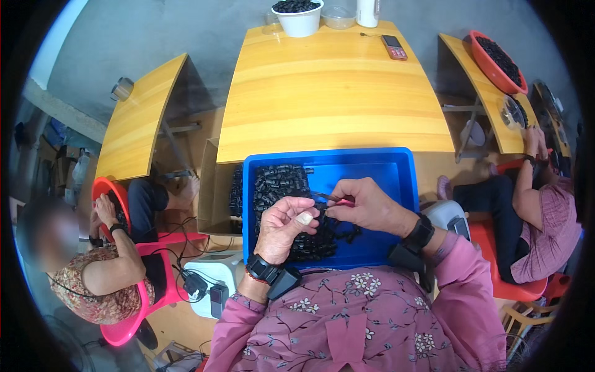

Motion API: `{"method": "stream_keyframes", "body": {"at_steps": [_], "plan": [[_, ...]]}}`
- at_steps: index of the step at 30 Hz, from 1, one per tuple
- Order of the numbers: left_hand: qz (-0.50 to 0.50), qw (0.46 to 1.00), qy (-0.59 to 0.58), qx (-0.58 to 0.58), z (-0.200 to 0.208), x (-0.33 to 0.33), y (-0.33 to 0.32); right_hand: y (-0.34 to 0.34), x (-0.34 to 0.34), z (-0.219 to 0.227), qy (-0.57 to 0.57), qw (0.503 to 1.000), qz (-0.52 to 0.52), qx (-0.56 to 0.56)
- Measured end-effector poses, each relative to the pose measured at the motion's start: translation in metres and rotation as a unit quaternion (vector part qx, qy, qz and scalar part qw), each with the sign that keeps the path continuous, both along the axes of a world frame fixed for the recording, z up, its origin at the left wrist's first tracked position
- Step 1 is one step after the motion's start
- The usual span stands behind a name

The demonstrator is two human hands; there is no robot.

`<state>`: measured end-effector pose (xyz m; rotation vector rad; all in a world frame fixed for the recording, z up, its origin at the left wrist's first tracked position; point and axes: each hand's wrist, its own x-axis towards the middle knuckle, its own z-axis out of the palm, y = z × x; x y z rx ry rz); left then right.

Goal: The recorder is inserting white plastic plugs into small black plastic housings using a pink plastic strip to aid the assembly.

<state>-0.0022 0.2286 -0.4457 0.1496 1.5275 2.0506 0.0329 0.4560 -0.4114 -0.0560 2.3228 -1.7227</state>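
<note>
Over the blue tray [406, 186], my two hands meet close together. My right hand [365, 203] pinches a thin tool [342, 201] with a reddish handle and a dark, narrow end pointing toward the left hand. The fingers of my left hand [286, 226] are pressed together at the tool's end; what they hold is too small and hidden to make out. A pale wrap [304, 217] covers one fingertip of that hand. Small black cylindrical parts [276, 183] lie heaped in the tray's left side, with a few loose ones right of the heap.
A cardboard box [214, 211] with black parts stands left of the tray. Beyond is a yellow table [334, 87] with a white tub [300, 22] of black pieces and a phone [394, 48]. Seated people work at both sides, one with a red basin [102, 186]. Cables [180, 263] run at left.
</note>
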Motion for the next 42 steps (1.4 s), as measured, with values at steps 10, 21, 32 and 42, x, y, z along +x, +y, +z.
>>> {"method": "stream_keyframes", "body": {"at_steps": [10,21,32,42], "plan": [[0.015,0.996,0.006,0.09,-0.006,0.0,0.0,-0.028,-0.006,-0.015,0.104,0.99,-0.021,-0.094],[0.01,0.994,0.0,0.108,-0.009,-0.002,-0.004,-0.029,-0.01,-0.024,-0.139,0.946,-0.04,-0.291],[0.019,0.996,-0.007,0.082,-0.005,-0.002,-0.004,-0.03,-0.011,-0.015,-0.108,0.97,-0.016,-0.218],[0.034,0.995,-0.048,0.077,-0.01,-0.004,-0.006,-0.029,-0.006,-0.014,-0.069,0.974,-0.019,-0.216]]}}
